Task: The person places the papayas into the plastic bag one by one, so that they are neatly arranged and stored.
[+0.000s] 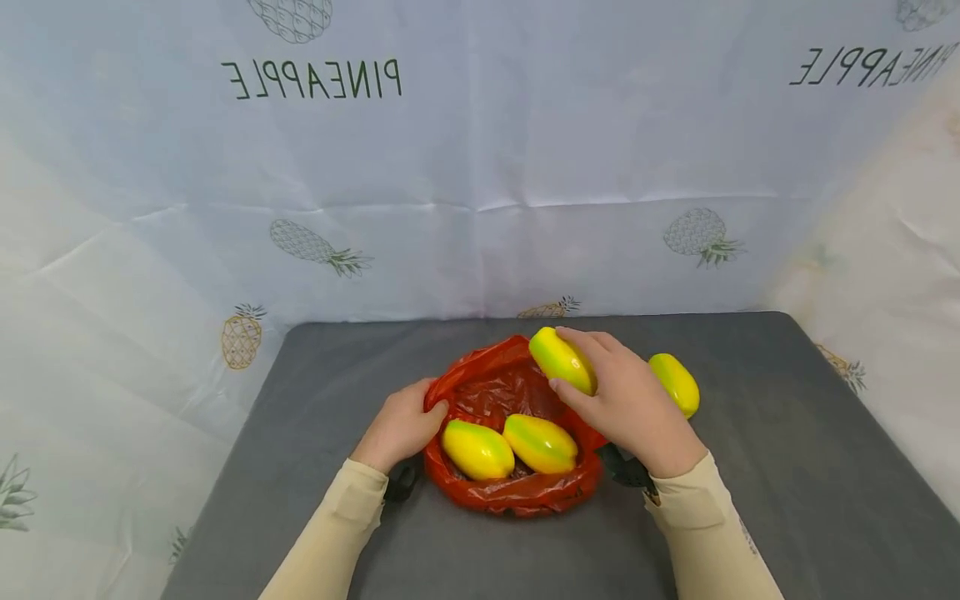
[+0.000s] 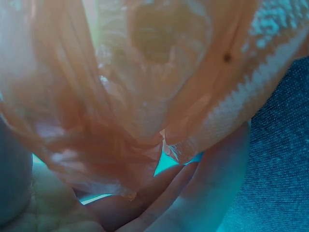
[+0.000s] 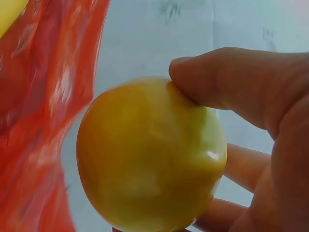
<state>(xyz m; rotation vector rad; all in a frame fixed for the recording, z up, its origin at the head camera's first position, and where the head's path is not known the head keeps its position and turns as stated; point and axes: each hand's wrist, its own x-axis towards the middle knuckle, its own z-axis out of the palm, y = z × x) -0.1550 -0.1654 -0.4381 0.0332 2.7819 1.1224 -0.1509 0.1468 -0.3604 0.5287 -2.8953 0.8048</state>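
A red plastic bag (image 1: 517, 500) lies with its mouth spread wide, and two glossy yellow-green papayas (image 1: 477, 450) rest inside it. My left hand (image 1: 401, 425) grips the bag's left rim, thumb on the inner side. In the left wrist view the thin bag film (image 2: 145, 96) covers most of the picture above the fingers. My right hand (image 1: 630, 400) holds another papaya (image 1: 562, 360) above the bag's far right rim. Seen from the right wrist, thumb and fingers pinch this papaya (image 3: 149, 159) beside the bag (image 3: 43, 125).
One more papaya (image 1: 675, 385) lies on the grey table (image 1: 795, 467), just right of my right hand. Behind the table hangs a white cloth (image 1: 480, 150) printed with pineapples. Dark straps show under both wrists.
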